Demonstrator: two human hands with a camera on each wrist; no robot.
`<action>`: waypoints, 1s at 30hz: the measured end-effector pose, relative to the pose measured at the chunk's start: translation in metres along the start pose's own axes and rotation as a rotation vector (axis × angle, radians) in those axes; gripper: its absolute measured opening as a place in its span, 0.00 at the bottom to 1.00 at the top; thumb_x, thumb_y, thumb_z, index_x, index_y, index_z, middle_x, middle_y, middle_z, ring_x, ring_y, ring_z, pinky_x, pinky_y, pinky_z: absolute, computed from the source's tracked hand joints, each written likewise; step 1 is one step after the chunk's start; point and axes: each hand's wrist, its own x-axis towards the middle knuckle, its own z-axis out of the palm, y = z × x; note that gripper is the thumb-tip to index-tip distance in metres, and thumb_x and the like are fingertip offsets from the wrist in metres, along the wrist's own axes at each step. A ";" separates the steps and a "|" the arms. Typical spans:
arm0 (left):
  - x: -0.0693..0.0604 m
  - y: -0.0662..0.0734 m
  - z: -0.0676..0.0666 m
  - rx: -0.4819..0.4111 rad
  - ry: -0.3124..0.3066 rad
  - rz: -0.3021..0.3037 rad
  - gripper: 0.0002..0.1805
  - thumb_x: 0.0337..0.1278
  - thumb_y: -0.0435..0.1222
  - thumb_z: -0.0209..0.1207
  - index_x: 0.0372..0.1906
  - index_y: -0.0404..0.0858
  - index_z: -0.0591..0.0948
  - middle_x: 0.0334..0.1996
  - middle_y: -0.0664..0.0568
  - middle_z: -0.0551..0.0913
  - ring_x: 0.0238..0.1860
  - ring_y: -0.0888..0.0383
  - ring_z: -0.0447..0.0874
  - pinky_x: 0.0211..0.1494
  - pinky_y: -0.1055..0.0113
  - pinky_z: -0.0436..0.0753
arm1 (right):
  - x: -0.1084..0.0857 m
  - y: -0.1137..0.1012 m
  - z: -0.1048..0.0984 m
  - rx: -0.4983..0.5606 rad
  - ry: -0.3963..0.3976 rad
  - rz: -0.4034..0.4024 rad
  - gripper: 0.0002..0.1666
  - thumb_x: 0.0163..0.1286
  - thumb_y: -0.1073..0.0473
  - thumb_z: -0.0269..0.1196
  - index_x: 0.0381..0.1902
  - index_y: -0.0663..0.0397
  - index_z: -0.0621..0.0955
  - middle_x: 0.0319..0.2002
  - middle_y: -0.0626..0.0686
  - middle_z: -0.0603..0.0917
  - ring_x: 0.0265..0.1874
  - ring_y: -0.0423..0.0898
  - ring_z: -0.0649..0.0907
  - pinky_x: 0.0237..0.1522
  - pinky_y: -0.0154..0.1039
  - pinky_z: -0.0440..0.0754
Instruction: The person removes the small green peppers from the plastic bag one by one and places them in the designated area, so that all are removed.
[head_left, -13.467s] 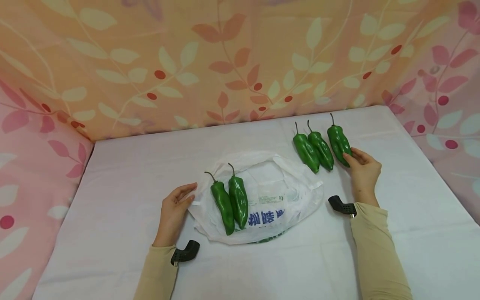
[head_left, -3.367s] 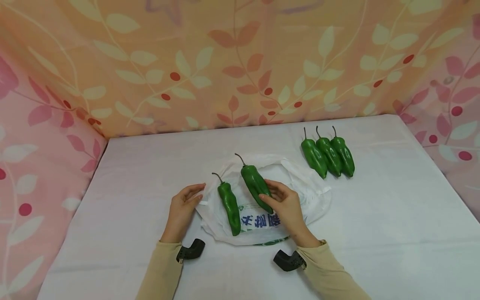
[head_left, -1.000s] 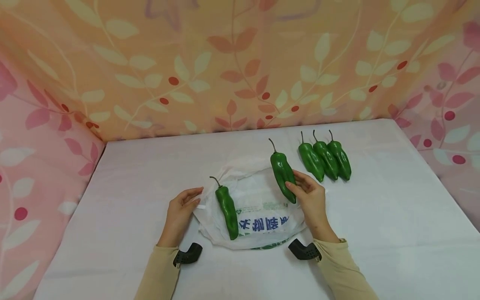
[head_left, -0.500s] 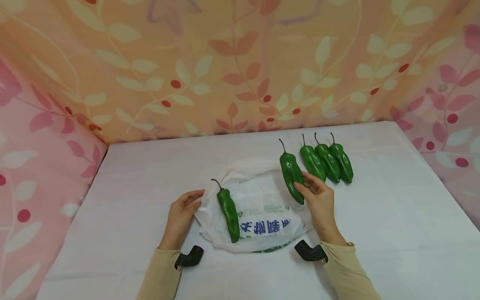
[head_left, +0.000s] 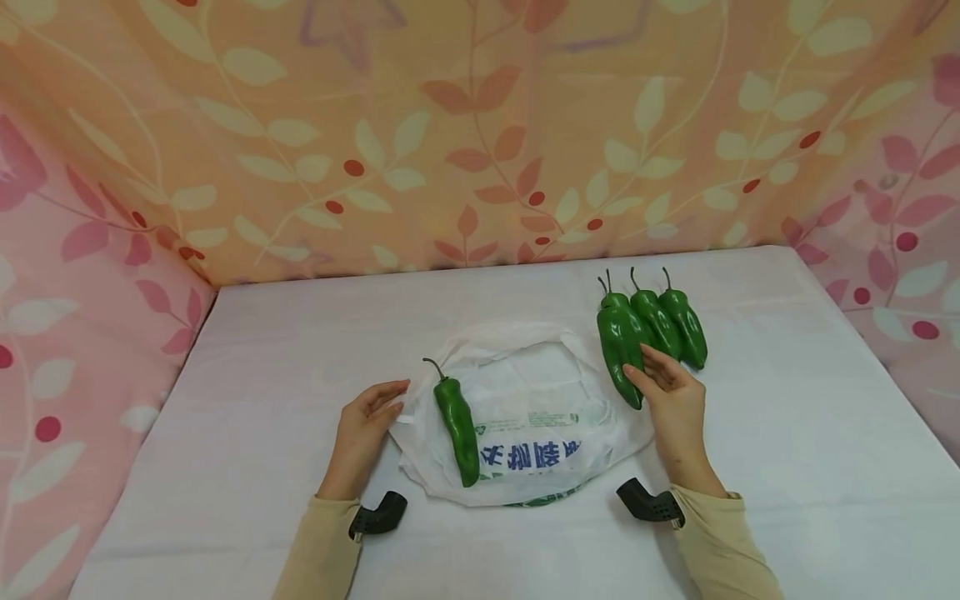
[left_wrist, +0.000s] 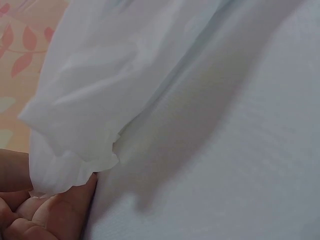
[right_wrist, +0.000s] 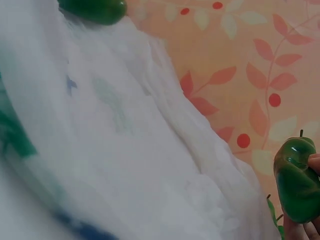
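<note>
My right hand [head_left: 678,412] pinches a long green pepper [head_left: 619,342] near its lower end, thumb on one side and fingers on the other. That pepper overlaps the leftmost of three green peppers [head_left: 685,329] lying side by side at the back right, hiding most of it. In the right wrist view the held pepper [right_wrist: 298,182] shows at the right edge. My left hand [head_left: 362,433] pinches the left edge of a white plastic bag [head_left: 536,379]; in the left wrist view the bag's rim [left_wrist: 75,175] runs between thumb and fingers. Another green pepper [head_left: 456,429] lies on the bag's left part.
The bag lies flattened on a white-covered table [head_left: 277,350], its printed side partly showing. Black wrist cameras [head_left: 378,514] sit on both sleeves. A floral curtain [head_left: 480,142] stands behind the table and along both sides.
Against the earlier frames, my right hand has carried the pepper rightward off the bag's middle to the group at the back right. My left hand stays at the bag's edge.
</note>
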 end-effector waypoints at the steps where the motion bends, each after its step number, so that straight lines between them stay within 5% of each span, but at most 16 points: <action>1: 0.000 0.000 0.000 0.004 -0.002 0.002 0.18 0.61 0.24 0.54 0.56 0.32 0.76 0.57 0.43 0.77 0.60 0.57 0.72 0.54 0.81 0.72 | 0.001 0.000 -0.002 -0.002 0.006 -0.001 0.25 0.58 0.69 0.67 0.55 0.65 0.78 0.39 0.44 0.82 0.40 0.38 0.80 0.40 0.22 0.78; 19: 0.000 0.001 0.001 -0.017 -0.010 0.008 0.18 0.61 0.24 0.53 0.57 0.32 0.75 0.57 0.43 0.77 0.59 0.58 0.73 0.55 0.79 0.72 | 0.025 -0.003 -0.012 -0.054 0.060 -0.003 0.26 0.59 0.65 0.68 0.57 0.61 0.77 0.43 0.45 0.80 0.43 0.38 0.79 0.40 0.21 0.76; 30: 0.000 0.001 0.000 -0.003 -0.013 -0.003 0.18 0.61 0.24 0.53 0.57 0.32 0.75 0.57 0.43 0.76 0.60 0.58 0.72 0.55 0.79 0.72 | 0.038 -0.004 -0.018 0.098 0.127 -0.019 0.25 0.58 0.69 0.68 0.55 0.64 0.78 0.41 0.47 0.81 0.40 0.40 0.79 0.38 0.21 0.77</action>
